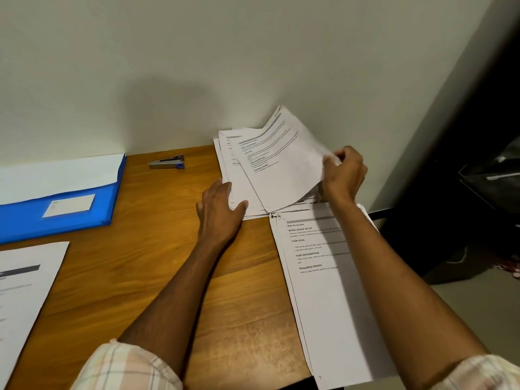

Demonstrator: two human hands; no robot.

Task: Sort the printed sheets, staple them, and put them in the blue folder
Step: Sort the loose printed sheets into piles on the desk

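Pinching the top printed sheet (281, 164) by its right edge, the right hand (344, 171) curls it up off the loose stack (236, 187) by the wall; the left hand (219, 206) rests flat, fingers straight, on that stack.

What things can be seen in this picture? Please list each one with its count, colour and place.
Desk: one, brown wood, against the wall.
Folder: one, blue, with a white label, at the left of the desk.
Stapler: one, grey and blue, at the back of the desk by the wall.
Paper pile: one, white, printed, at the back right.
Lifted sheet: one, white, printed, raised over the pile.
Stapled set: one, white, at the right edge of the desk.
Loose sheet: one, white, at the front left.
Left hand: rests flat on the pile.
Right hand: pinches the lifted sheet's edge.
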